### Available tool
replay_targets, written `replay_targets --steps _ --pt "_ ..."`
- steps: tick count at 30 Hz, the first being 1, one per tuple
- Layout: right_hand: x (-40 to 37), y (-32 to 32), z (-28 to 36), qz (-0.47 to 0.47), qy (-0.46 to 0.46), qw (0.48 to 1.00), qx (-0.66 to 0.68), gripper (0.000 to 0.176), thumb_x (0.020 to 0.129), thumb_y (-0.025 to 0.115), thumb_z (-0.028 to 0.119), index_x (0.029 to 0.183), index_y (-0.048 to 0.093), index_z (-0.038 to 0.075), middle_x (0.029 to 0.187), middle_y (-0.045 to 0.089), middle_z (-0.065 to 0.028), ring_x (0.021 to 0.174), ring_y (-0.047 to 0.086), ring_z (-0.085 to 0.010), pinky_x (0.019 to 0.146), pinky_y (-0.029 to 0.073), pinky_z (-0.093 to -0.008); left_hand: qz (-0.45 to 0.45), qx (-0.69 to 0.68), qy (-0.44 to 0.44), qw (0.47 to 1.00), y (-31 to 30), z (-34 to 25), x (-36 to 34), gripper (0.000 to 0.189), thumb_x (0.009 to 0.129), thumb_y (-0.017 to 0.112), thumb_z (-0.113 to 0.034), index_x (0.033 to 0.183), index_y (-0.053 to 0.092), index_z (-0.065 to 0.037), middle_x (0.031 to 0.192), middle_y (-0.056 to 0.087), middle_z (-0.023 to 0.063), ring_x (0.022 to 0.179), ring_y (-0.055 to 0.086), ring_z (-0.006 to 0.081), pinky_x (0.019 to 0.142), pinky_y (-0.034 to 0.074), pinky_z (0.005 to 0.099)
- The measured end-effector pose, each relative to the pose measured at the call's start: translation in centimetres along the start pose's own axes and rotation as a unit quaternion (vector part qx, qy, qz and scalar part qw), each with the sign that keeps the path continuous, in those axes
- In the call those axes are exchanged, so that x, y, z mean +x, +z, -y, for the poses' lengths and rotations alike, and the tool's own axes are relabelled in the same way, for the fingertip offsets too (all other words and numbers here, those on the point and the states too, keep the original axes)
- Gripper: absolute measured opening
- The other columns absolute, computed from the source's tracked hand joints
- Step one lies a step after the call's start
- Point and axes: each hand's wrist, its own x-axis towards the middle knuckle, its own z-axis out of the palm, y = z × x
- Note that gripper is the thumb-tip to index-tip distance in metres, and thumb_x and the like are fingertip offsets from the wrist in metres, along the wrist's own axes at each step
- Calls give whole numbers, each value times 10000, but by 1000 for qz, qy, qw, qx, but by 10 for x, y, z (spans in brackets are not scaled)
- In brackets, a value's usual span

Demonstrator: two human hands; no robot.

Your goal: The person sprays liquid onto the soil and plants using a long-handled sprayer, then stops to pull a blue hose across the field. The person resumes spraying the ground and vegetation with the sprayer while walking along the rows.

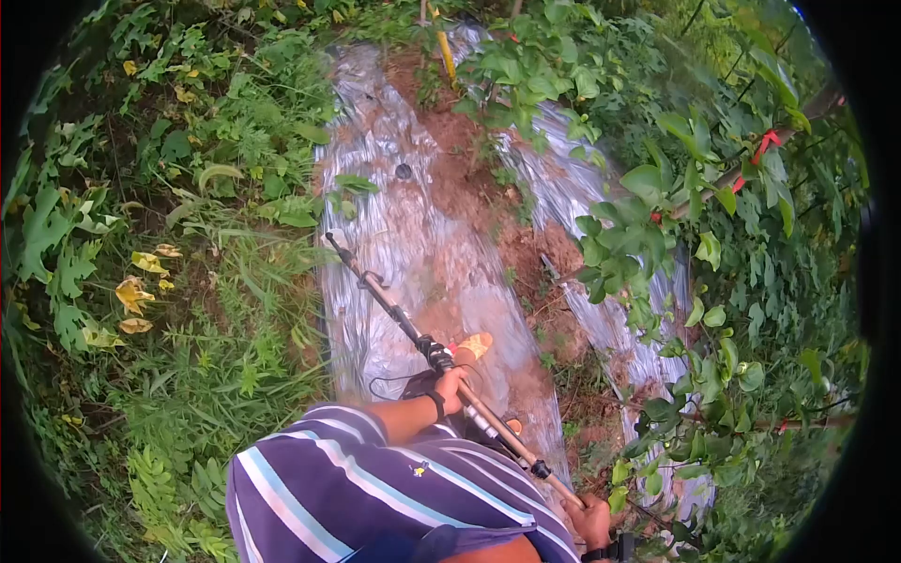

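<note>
A long brown and black pole (488, 413) runs diagonally from the silvery ground film down to the lower right. My left hand (451, 390), with a dark band at its wrist, is closed round the pole's middle, just below a black fitting (435, 354). Near the pole's lower end, my right hand (589, 522) is wrapped round the shaft, a black band at that wrist. The pole's thin dark tip (336, 242) points up and left over the film. A thin dark cord loops beside the left hand. Past that hand an orange-yellow shape, perhaps a shoe (476, 345), shows.
Silvery film (366, 103) covers strips of ground, with bare reddish soil (460, 150) between them. Dense weeds (244, 347) grow on the left. Leafy branches (648, 188) with red ties (768, 144) reach in from the right. A yellow stake (445, 54) stands at the top.
</note>
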Motion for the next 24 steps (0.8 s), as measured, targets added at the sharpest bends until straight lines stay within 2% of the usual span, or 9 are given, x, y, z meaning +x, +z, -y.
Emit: replay_targets --steps 5,7,9,12,13,15,17,20,24 --pt "51 3 51 19 3 998 65 399 720 806 307 677 622 -44 513 495 -127 483 457 -137 467 388 -370 -61 34 7 998 40 -75 25 177 782 595 -80 933 504 -70 775 501 89 675 537 258 635 510 414" --pt "78 15 60 42 4 997 64 420 737 793 315 669 615 -59 492 465 -108 476 429 -127 448 362 -355 -9 21 -23 999 65 -115 32 181 785 600 -77 931 495 -55 777 501 103 647 547 279 607 521 432" --pt "107 28 74 66 29 992 101 443 774 769 352 640 613 -41 502 490 -81 476 436 -112 432 340 -329 -58 122 62 989 68 -152 80 196 792 601 -59 961 508 -25 779 519 120 654 581 298 620 539 461" --pt "148 39 97 143 66 956 249 462 842 719 406 653 631 -6 511 507 -44 444 429 -96 404 308 -300 -84 237 125 960 127 -205 67 227 776 641 -28 969 541 37 799 565 142 713 627 302 641 560 473" --pt "162 35 112 214 132 926 280 454 876 683 418 691 645 6 512 497 -25 424 418 -94 393 287 -288 -89 279 157 943 133 -220 83 241 766 658 -19 968 553 61 821 589 151 722 640 309 638 564 481" --pt "184 42 123 286 196 884 314 451 910 647 431 729 659 19 512 488 -5 404 407 -91 381 266 -276 -165 396 225 875 140 -243 137 313 698 727 -45 973 620 60 992 649 166 844 671 291 725 545 422" --pt "204 60 119 313 190 860 355 453 910 641 437 781 666 3 503 476 -13 418 426 -98 377 279 -269 -183 437 266 840 156 -265 155 226 719 703 -22 891 599 82 846 637 175 654 662 318 536 555 474" --pt "212 70 116 309 164 843 407 466 907 642 447 794 677 -4 517 505 -26 412 424 -99 377 282 -272 -195 422 275 842 186 -272 132 206 717 688 -10 884 602 76 829 647 172 677 681 304 515 557 431" --pt "197 74 101 219 96 912 334 472 879 666 472 765 692 15 538 538 -23 451 460 -104 417 331 -272 -150 475 241 833 169 -272 145 221 764 670 -48 951 587 34 870 646 148 749 678 295 601 574 472"
